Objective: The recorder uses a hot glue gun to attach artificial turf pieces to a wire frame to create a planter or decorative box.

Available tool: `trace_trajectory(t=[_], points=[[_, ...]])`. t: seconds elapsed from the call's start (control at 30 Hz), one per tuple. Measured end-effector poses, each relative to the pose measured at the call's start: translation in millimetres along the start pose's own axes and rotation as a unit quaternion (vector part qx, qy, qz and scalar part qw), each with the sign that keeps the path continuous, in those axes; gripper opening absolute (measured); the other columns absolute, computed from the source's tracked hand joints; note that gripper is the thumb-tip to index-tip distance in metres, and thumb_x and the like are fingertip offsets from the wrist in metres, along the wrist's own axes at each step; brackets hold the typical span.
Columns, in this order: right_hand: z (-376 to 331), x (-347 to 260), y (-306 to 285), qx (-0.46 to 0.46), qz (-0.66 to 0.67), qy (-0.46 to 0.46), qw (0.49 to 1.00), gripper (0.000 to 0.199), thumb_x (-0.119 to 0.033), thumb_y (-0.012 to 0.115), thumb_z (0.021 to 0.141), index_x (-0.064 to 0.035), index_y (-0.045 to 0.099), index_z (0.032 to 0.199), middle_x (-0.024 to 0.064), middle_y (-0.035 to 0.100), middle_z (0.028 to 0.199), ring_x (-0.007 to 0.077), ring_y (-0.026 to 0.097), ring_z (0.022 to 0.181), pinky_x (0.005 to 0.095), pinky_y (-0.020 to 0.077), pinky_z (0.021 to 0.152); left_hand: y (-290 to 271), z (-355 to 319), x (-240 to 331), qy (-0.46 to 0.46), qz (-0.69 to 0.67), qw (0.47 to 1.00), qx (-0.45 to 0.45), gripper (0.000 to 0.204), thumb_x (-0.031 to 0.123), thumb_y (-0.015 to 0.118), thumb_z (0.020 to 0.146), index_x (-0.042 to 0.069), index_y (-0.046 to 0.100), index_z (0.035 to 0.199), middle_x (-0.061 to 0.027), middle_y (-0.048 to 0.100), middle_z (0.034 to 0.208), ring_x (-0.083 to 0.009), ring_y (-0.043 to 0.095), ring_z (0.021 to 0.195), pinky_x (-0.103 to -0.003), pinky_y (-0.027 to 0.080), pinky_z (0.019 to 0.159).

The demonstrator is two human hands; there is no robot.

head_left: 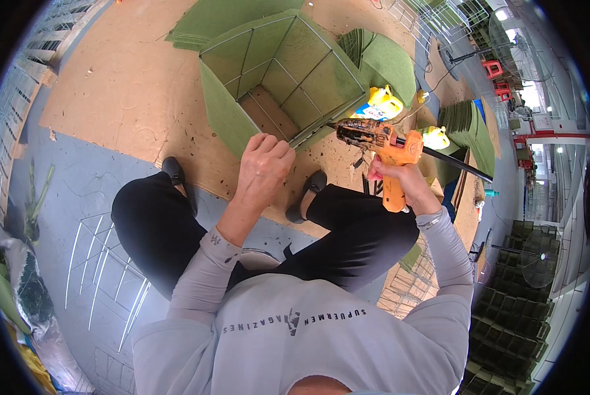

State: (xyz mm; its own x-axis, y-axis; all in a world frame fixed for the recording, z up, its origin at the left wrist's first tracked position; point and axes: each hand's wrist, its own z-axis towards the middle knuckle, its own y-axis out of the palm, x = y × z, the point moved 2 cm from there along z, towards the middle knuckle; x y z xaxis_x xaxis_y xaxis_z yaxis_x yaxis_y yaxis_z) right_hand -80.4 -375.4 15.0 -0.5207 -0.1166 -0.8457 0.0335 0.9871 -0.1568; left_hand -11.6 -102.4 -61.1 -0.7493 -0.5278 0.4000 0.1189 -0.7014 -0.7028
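The glue gun [386, 148] is the one tool in hand, an orange pistol-shaped thing with a dark, crusted front end. The right hand [400, 176] is clamped around its grip, fingers wrapped tight, holding it above the brown board [130, 85] on the floor, just right of the green box [288, 72]. Its long axis runs nearly level across the view, nozzle pointing left toward the box's near lower edge, with a black rod sticking out the back toward the right.

The left hand [263, 168] is curled shut, knuckles up, pressing on the near green flap and wire rim of the box; what lies under the fingers cannot be seen.

There is one box, a wire frame lined with green felt panels, tipped so its open mouth faces up and toward the viewer. Two black shoes [176, 172] rest at the board's edge.

Just behind the gun sit two yellow bottles [382, 104], one bearing a blue and white label. Three stacks of green felt sheets [469, 128] show: one right of the bottles, one above the box, one curved pile beside it. Bare wire frames [104, 276] lie on the grey floor at the left.
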Motion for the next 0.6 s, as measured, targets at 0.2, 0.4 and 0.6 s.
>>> trace_trajectory(t=[0.2,0.4,0.6], points=[[4.4,-2.1,-3.7,0.008,0.008,-0.016,1.000,0.015,-0.007,0.066,0.086,0.0003,0.058,0.096,0.0074,0.064,0.081,0.0170,0.064,0.076,0.0276,0.0500,0.070,1.7,-0.6,1.0,-0.002,-0.005,1.000,0.006,0.010,0.007,0.063,0.063,0.006,0.061,0.072,-0.0061,0.054,0.075,-0.0236,0.057,0.083,-0.038,0.047,0.091],[5.0,-1.2,-3.8,0.016,-0.008,-0.024,1.000,0.011,-0.009,0.063,0.090,-0.0015,0.056,0.094,0.0064,0.062,0.079,0.0154,0.061,0.072,0.0273,0.0479,0.067,1.2,0.1,0.5,-0.004,-0.008,1.000,0.013,0.010,0.007,0.064,0.062,0.006,0.060,0.071,-0.0062,0.053,0.075,-0.0238,0.058,0.082,-0.037,0.047,0.090],[2.0,-5.9,-4.3,0.051,0.004,-0.037,0.998,0.010,-0.010,0.063,0.090,-0.0018,0.056,0.092,0.0059,0.062,0.076,0.0147,0.060,0.071,0.0270,0.0467,0.067,1.3,1.7,0.6,0.002,-0.013,1.000,0.018,0.009,0.007,0.063,0.062,0.006,0.060,0.071,-0.0063,0.053,0.074,-0.0242,0.057,0.081,-0.037,0.047,0.088]])
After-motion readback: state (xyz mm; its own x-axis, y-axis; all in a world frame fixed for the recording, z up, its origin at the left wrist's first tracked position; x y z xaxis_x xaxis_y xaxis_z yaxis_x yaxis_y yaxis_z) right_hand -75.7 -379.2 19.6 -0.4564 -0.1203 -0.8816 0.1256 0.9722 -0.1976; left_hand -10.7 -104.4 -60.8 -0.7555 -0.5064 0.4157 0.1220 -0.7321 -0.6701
